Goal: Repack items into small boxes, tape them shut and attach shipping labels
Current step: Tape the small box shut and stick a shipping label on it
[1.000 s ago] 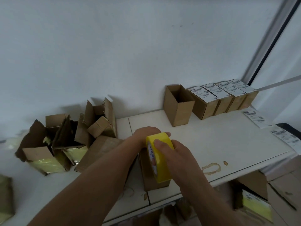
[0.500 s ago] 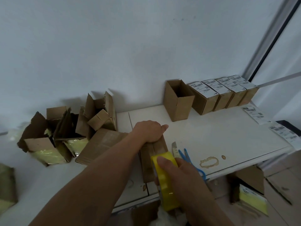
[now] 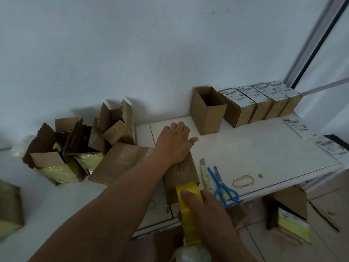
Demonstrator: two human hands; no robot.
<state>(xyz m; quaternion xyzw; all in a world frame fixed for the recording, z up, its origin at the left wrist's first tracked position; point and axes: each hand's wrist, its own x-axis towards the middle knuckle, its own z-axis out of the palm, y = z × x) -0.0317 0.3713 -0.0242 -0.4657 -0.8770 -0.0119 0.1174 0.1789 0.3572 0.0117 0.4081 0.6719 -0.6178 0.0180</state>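
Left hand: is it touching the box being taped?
Touching. The head view shows the left hand lying flat on top of the box, fingers straight, pressing it down.

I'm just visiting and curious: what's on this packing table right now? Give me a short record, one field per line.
Left hand: flat on the box being taped, pressing it down
Right hand: grips the yellow tape roll at the box's near end
Open box: upright, empty as far as visible
Labelled boxes: a row by the wall, labels on top
Loose labels: on the table's right side
Blue scissors: right of the taped box
Utility knife: between box and scissors
Torn cartons: piled at left
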